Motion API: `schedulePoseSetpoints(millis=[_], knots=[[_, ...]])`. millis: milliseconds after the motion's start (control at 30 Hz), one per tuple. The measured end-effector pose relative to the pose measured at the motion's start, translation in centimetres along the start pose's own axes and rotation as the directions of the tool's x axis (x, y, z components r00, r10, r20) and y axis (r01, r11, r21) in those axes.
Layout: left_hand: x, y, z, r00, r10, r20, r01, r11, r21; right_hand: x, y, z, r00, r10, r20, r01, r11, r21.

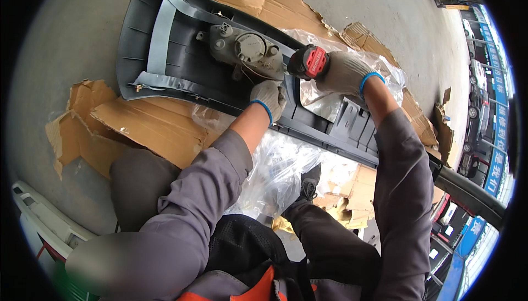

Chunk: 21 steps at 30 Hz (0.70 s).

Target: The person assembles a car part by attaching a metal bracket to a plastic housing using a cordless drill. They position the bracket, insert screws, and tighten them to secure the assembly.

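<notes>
A large dark grey bumper (135, 42) lies inner side up on cardboard, with metal brackets fixed along it. Inside it sits a headlight (220, 53), its back with a round cap facing up. My left hand (269, 98), in a grey knit glove with a blue cuff, is curled round the headlight's near right corner, partly hiding it. My right hand (344, 73), gloved likewise, grips a black and red cordless driver (313, 62). The driver is held at the headlight's right end; its tip is too small to make out.
Torn cardboard (159, 128) and clear plastic film (275, 169) lie under and around the bumper. My shoe (311, 183) is beside the film. A dark metal beam (470, 194) stands to the right. A pale panel (49, 218) is at the lower left.
</notes>
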State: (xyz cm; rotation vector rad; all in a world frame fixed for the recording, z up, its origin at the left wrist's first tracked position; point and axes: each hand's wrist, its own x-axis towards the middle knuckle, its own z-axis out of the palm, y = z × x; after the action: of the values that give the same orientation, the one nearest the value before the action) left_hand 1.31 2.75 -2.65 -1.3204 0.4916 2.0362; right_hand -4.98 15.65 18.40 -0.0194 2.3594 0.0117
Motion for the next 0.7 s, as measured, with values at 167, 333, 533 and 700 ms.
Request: schedulePoseSetpoints(millis=[167, 333, 533, 700], knots=[[-1.4, 0.3, 0.4, 0.999, -0.012, -0.053, 0.013, 1.0, 0.014, -0.9, 0.4, 1.0, 0.999, 0.0, -0.033, 0.003, 0.995, 0.095], [-1.1, 0.1, 0.1, 1.0, 0.017, -0.015, -0.016, 1.0, 0.018, -0.4, 0.6, 0.7, 0.996, -0.079, -0.034, 0.075, 0.992, -0.098], [-0.5, -1.4, 1.3, 0.997, -0.004, 0.072, 0.0, 0.999, 0.054, -0.5, 1.1, -0.7, 0.995, -0.097, 0.01, 0.096, 0.96, -0.264], [-1.5, 1.1, 0.0, 0.996, 0.078, 0.047, -0.083, 0.989, 0.119, 1.3, 0.0, 0.0, 0.973, -0.233, 0.002, 0.225, 0.936, -0.27]])
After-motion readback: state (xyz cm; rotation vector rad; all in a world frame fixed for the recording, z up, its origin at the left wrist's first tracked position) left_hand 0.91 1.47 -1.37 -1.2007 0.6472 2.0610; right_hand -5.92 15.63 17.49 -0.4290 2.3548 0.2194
